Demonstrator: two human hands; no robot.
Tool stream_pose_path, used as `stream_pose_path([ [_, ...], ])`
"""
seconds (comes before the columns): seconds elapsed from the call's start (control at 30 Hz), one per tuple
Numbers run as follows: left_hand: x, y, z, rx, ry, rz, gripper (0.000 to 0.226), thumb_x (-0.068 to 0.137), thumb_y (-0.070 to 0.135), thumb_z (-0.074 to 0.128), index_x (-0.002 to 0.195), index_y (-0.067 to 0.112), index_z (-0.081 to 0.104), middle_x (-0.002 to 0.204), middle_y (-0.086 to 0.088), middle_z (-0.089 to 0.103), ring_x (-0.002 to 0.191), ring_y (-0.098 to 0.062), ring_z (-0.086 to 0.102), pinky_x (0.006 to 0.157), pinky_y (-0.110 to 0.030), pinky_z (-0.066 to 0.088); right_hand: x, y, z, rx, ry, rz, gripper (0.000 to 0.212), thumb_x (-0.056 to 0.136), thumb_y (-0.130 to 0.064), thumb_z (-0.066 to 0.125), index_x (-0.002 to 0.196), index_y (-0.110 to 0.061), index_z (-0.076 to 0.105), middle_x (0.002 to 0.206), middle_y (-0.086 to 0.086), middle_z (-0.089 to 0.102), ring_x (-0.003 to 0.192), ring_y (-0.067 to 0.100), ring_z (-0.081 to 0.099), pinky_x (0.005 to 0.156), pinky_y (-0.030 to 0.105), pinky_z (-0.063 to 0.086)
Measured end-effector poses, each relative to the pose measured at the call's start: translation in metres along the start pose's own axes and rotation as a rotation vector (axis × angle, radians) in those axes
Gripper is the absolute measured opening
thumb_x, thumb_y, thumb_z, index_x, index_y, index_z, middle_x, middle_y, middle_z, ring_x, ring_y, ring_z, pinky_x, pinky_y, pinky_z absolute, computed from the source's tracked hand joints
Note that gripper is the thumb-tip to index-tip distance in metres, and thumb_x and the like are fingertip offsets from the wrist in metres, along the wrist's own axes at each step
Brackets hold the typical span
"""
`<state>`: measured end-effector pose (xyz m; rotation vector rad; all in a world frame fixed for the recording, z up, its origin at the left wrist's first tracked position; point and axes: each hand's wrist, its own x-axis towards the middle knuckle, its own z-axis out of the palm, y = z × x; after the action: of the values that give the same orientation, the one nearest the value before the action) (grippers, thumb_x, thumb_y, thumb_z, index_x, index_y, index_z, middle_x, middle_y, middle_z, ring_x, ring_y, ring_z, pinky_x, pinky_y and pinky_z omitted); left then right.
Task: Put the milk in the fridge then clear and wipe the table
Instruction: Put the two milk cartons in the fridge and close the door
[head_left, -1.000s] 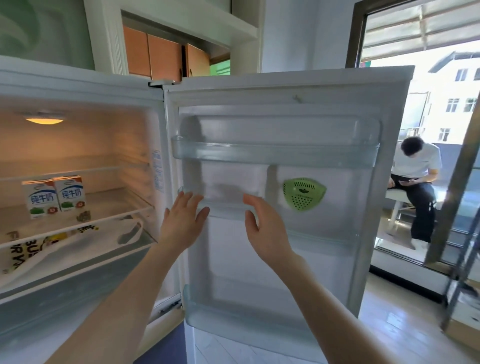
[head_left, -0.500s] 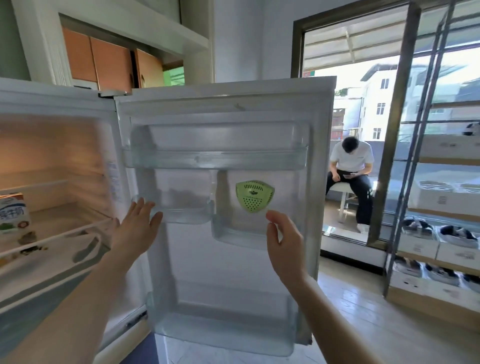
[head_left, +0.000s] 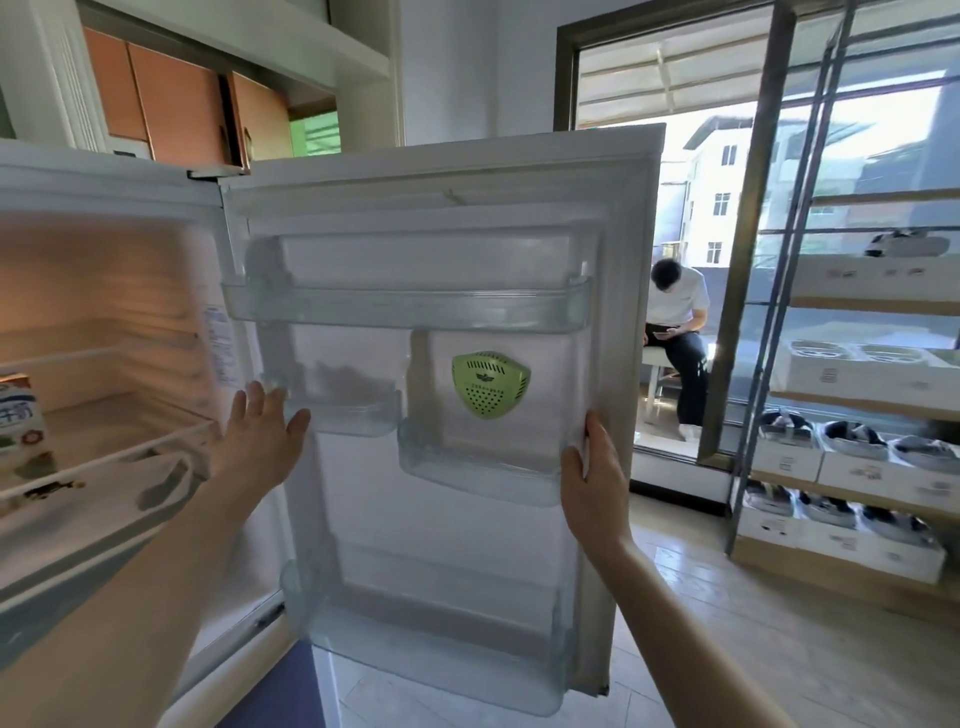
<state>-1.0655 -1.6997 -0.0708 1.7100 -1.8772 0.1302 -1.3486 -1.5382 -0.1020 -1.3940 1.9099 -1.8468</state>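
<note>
The white fridge stands open, its door (head_left: 467, 519) swung out in front of me. A milk carton (head_left: 21, 421) stands on the inner shelf (head_left: 119, 441) at the far left, cut off by the frame edge. My left hand (head_left: 260, 441) is spread flat with fingers apart near the door's hinge side, beside a small door bin. My right hand (head_left: 595, 483) curls around the door's outer right edge and grips it. A green deodoriser (head_left: 490, 383) is stuck on the door's inside.
Clear door bins run across the door's top (head_left: 405, 312) and bottom (head_left: 431, 649). A metal shoe rack (head_left: 852, 467) with boxes stands at the right. A person (head_left: 675, 343) sits in the doorway beyond. Wooden floor lies below on the right.
My view has turned right, so one milk carton slid out of frame. My right hand moved from the door's middle to its outer edge and took hold of it. My left hand stayed near the hinge side.
</note>
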Motion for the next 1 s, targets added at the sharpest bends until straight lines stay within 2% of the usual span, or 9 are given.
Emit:
stream_pose_path([
  [0.13, -0.038, 0.038, 0.002, -0.102, 0.087, 0.142, 0.057, 0.097, 0.034, 0.036, 0.144, 0.005, 0.023, 0.155, -0.013, 0.014, 0.144, -0.026, 0.009, 0.114, -0.051, 0.013, -0.017, -0.001, 0.003, 0.005, 0.029, -0.008, 0.046, 0.096, -0.013, 0.038, 0.142, -0.014, 0.031, 0.146, 0.002, 0.038, 0.135, 0.016, 0.033, 0.109, 0.022, 0.023],
  [0.27, -0.1, 0.109, 0.002, -0.428, 0.037, 0.416, 0.055, 0.094, 0.043, 0.036, 0.136, 0.008, 0.041, 0.148, -0.012, 0.033, 0.14, -0.024, 0.027, 0.114, -0.038, 0.016, -0.038, -0.006, 0.0, 0.036, 0.073, -0.088, 0.039, 0.095, -0.007, 0.039, 0.133, -0.008, 0.045, 0.136, 0.007, 0.05, 0.128, 0.02, 0.044, 0.108, 0.028, 0.033],
  [0.37, -0.128, 0.158, -0.001, -0.603, -0.058, 0.486, 0.052, 0.093, 0.045, 0.041, 0.135, 0.014, 0.042, 0.14, -0.006, 0.047, 0.129, -0.018, 0.042, 0.107, -0.026, 0.029, -0.052, -0.011, -0.007, 0.083, 0.055, -0.17, 0.039, 0.092, -0.023, 0.039, 0.125, -0.009, 0.055, 0.123, 0.004, 0.061, 0.115, 0.017, 0.055, 0.099, 0.027, 0.042],
  [0.43, -0.143, 0.179, -0.009, -0.728, -0.061, 0.454, 0.034, 0.088, 0.053, 0.045, 0.111, 0.03, 0.055, 0.108, 0.008, 0.064, 0.101, 0.001, 0.057, 0.087, -0.022, 0.047, -0.06, -0.016, -0.016, 0.126, -0.009, -0.22, 0.047, 0.086, -0.035, 0.034, 0.119, -0.012, 0.059, 0.107, -0.004, 0.066, 0.098, 0.007, 0.061, 0.085, 0.022, 0.048],
  [0.47, -0.148, 0.186, -0.015, -0.797, -0.058, 0.408, 0.024, 0.084, 0.057, 0.049, 0.091, 0.034, 0.052, 0.086, 0.013, 0.063, 0.081, 0.007, 0.057, 0.07, -0.017, 0.046, -0.062, -0.018, -0.021, 0.158, -0.051, -0.252, 0.045, 0.085, -0.032, 0.034, 0.116, -0.013, 0.06, 0.098, -0.01, 0.066, 0.09, -0.002, 0.06, 0.078, 0.014, 0.046],
  [0.57, -0.159, 0.192, -0.026, -0.908, 0.025, 0.272, 0.042, 0.076, 0.058, 0.057, 0.071, 0.019, 0.042, 0.059, 0.001, 0.049, 0.053, -0.005, 0.045, 0.049, -0.017, 0.038, -0.067, -0.023, -0.035, 0.211, -0.156, -0.368, 0.037, 0.087, -0.009, 0.037, 0.115, -0.018, 0.059, 0.098, -0.023, 0.061, 0.09, -0.016, 0.057, 0.077, 0.001, 0.04],
  [0.67, -0.167, 0.182, -0.034, -0.833, 0.165, 0.241, 0.038, 0.087, 0.031, 0.059, 0.062, 0.018, 0.033, 0.054, 0.003, 0.035, 0.049, -0.01, 0.033, 0.048, -0.017, 0.032, -0.074, -0.029, -0.045, 0.266, -0.126, -0.492, 0.031, 0.089, -0.007, 0.043, 0.111, -0.023, 0.058, 0.1, -0.02, 0.062, 0.094, -0.007, 0.061, 0.082, 0.008, 0.045],
  [0.87, -0.186, 0.158, -0.053, -0.701, 0.24, 0.145, 0.034, 0.088, 0.025, 0.058, 0.063, 0.019, 0.035, 0.054, 0.004, 0.038, 0.048, -0.007, 0.043, 0.049, -0.012, 0.034, -0.07, -0.034, -0.052, 0.44, 0.144, -0.613, 0.024, 0.087, -0.011, 0.042, 0.102, -0.019, 0.059, 0.105, -0.023, 0.053, 0.106, 0.0, 0.054, 0.084, 0.032, 0.049],
  [1.0, -0.201, 0.133, -0.071, -0.669, 0.25, 0.066, 0.031, 0.089, 0.025, 0.057, 0.079, -0.003, 0.05, 0.062, -0.009, 0.047, 0.055, -0.017, 0.043, 0.05, -0.017, 0.031, -0.077, -0.04, -0.034, 0.496, -0.036, -0.414, 0.039, 0.084, -0.025, 0.038, 0.119, -0.018, 0.053, 0.119, -0.012, 0.053, 0.112, 0.012, 0.054, 0.103, 0.032, 0.041],
])
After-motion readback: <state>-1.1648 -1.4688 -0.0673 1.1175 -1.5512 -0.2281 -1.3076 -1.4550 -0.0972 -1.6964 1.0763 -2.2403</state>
